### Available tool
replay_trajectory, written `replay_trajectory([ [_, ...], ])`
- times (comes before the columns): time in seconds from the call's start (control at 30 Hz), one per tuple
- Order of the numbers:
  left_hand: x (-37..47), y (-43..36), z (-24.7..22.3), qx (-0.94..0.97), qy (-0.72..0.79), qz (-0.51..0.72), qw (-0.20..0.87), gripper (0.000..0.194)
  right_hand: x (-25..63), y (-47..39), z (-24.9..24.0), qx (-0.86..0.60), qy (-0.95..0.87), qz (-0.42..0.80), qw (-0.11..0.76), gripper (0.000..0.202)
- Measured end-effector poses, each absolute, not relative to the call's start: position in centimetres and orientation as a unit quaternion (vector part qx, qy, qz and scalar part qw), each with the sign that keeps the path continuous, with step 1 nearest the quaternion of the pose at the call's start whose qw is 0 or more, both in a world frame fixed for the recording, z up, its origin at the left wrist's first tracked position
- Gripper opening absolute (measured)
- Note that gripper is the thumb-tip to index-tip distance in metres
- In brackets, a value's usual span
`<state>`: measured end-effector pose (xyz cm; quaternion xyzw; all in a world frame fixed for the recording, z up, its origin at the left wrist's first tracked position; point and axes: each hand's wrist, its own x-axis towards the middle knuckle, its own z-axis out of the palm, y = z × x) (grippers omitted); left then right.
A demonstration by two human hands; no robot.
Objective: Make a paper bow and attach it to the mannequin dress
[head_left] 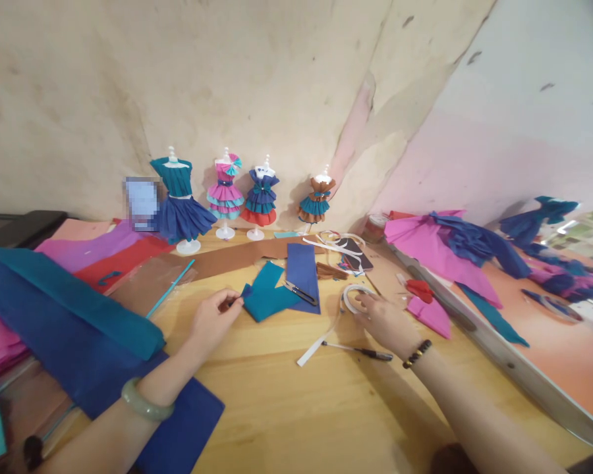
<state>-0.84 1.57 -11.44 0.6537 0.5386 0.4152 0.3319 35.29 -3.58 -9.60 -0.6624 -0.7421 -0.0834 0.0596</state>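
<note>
My left hand point(217, 315) is closed in a pinch on a small dark blue piece point(247, 290), at the left edge of a folded teal crepe paper piece point(264, 304). My right hand point(381, 321) reaches to a roll of white tape point(352, 289), its fingers closed on the roll's right side. A loose tape end point(308, 353) trails toward me. Thread snips point(304, 293) lie across the teal piece and a navy strip point(301, 260). Below the roll lies a thin tool with a black handle point(375, 354).
Small dress forms in paper dresses, one with a teal top point(178, 178), stand by the wall. Teal and navy strips point(79, 303) pile up at left. A phone point(358, 255), red scraps point(420, 289) and a metal-edged ledge point(499, 359) are at right.
</note>
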Motion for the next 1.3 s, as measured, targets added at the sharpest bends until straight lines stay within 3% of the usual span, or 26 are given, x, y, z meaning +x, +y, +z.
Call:
replay_trajectory([
  [0.07,-0.8,1.5,-11.3,0.651,0.533,0.42,0.339,0.022,35.7,-3.6,-9.9,-0.673,-0.734,-0.085,0.045,0.014],
  [0.2,-0.8,1.4,-11.1,0.644,0.526,0.43,0.352,0.02,35.8,-4.1,-8.8,-0.671,-0.733,-0.096,0.052,0.021],
  [0.33,-0.5,1.5,-11.2,0.612,0.499,0.468,0.397,0.017,33.7,-5.4,-5.5,-0.616,-0.76,-0.143,0.149,0.018],
  [0.43,0.1,1.0,-10.4,0.538,0.468,0.5,0.491,0.016,30.6,-6.4,-3.4,-0.518,-0.814,-0.163,0.208,0.016],
  [0.57,0.8,-0.1,-8.4,0.395,0.387,0.499,0.667,0.02,26.8,-6.6,-2.2,-0.429,-0.866,-0.196,0.168,0.017],
  [0.7,0.5,-0.8,-6.7,0.322,0.293,0.451,0.779,0.016,24.2,-5.8,-1.3,-0.355,-0.905,-0.213,0.097,0.026],
  [0.93,-0.4,-1.0,-5.4,0.407,0.287,0.459,0.736,0.011,20.1,-3.7,1.8,-0.206,-0.948,-0.24,0.036,0.024],
  [1.03,-0.1,-1.0,-5.0,0.366,0.265,0.521,0.724,0.004,18.8,-3.2,2.2,-0.199,-0.953,-0.19,0.123,0.026],
  [1.2,0.2,-0.7,-5.0,0.259,0.225,0.57,0.747,0.007,18.3,-2.6,-1.7,-0.345,-0.83,0.021,0.438,0.031],
  [1.3,0.3,-0.5,-5.3,0.205,0.21,0.583,0.758,0.014,18.7,-2.4,-6.0,-0.446,-0.715,0.246,0.48,0.029],
])
